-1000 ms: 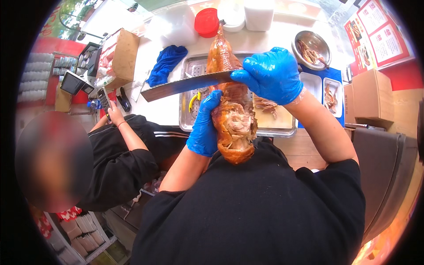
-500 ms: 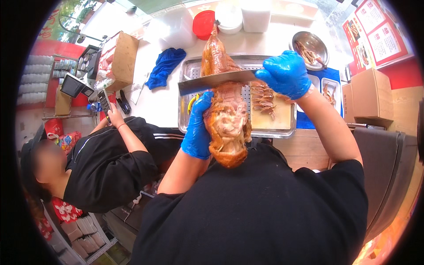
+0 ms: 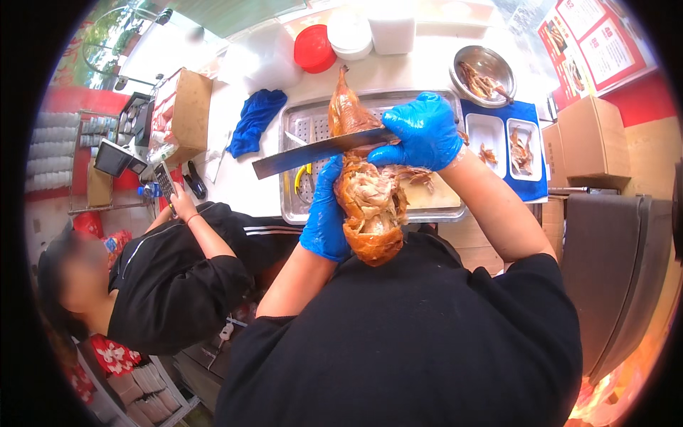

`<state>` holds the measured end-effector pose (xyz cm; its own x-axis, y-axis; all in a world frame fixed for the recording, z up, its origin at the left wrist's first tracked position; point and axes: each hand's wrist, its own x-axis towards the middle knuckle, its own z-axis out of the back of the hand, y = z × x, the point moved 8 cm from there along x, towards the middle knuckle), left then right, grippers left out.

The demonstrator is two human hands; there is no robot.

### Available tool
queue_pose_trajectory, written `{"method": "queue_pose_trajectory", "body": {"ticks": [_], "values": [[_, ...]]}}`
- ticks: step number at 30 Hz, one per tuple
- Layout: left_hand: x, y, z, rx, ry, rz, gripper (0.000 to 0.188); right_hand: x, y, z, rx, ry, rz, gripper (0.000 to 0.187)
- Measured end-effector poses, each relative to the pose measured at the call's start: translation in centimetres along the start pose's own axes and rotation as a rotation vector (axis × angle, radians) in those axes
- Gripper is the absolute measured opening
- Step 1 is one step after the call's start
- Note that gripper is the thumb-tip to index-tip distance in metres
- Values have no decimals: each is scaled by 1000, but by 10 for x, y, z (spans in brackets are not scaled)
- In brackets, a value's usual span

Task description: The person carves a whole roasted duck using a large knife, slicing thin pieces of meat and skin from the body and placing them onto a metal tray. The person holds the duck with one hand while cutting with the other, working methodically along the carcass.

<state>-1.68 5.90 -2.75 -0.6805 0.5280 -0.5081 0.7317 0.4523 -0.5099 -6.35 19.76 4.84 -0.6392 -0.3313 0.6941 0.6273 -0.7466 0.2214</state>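
A roast duck (image 3: 365,191) lies neck away from me, its near end pulled open to pale meat and its browned skin shiny. My left hand (image 3: 327,217), in a blue glove, grips the duck's left side. In my gloved right hand (image 3: 425,135) is a long broad-bladed knife (image 3: 302,153), closed around the handle end. The blade lies across the duck's middle, its tip pointing left over the tray. Below the duck sits a perforated metal tray (image 3: 287,203) with a pale cutting board (image 3: 437,193); slices of duck (image 3: 418,176) lie on it, partly hidden.
Yellow-handled scissors or pliers (image 3: 302,178) lie in the tray. A blue cloth (image 3: 256,121) is left of it. To the right are a steel bowl (image 3: 491,60) and white dishes (image 3: 486,127) with duck pieces. A co-worker (image 3: 171,277) at left holds a dark keypad device (image 3: 164,181).
My right hand has moved left and closer to the duck. The knife has slid left, its tip now lower and farther past the duck. My left hand keeps its grip.
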Motion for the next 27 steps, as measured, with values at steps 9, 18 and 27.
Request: {"method": "queue_pose_trajectory", "body": {"ticks": [9, 18, 27], "values": [[3, 0, 5, 40, 83, -9, 59, -7, -5, -3, 5, 68, 61, 53], [7, -4, 2, 102, 59, -56, 52, -21, -14, -21, 7, 153, -135, 41], [11, 1, 17, 118, -3, -35, 53, -63, -47, -37, 630, 484, -894, 50]]}}
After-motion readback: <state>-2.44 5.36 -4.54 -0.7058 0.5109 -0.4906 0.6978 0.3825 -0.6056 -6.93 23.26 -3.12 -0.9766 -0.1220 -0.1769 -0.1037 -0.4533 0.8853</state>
